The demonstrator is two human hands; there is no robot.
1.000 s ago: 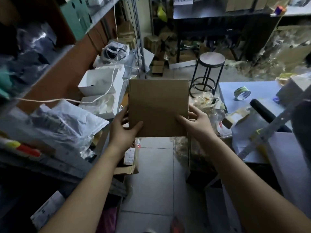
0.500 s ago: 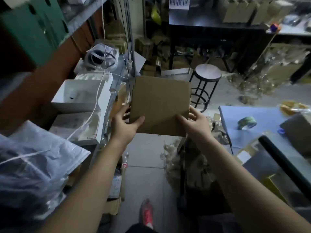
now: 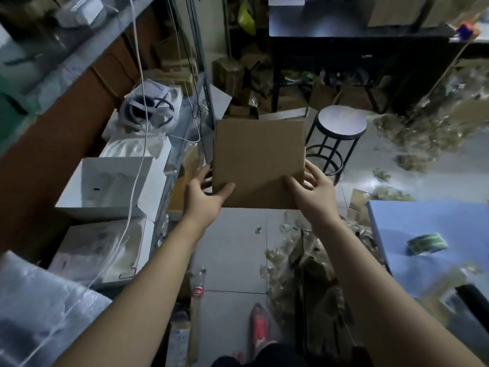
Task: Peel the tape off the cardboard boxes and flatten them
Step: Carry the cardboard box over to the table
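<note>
A cluttered packing and storage room: plain white open cartons (image 3: 105, 186) on racking at the left, brown cardboard boxes (image 3: 227, 71) piled at the back behind a round black metal stool (image 3: 341, 123), crumpled clear plastic scraps (image 3: 428, 133) littering the grey tiled floor (image 3: 232, 234), a green tape roll (image 3: 427, 243) on a blue tabletop (image 3: 412, 218)

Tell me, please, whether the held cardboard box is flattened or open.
Flattened: the cardboard box shows as one flat panel, held at its lower corners by the left hand and right hand.

Dim room; grey tiled floor (image 3: 232, 247), round black stool (image 3: 341, 125), blue table (image 3: 423, 221), perhaps metal shelving (image 3: 79, 59) left.
</note>
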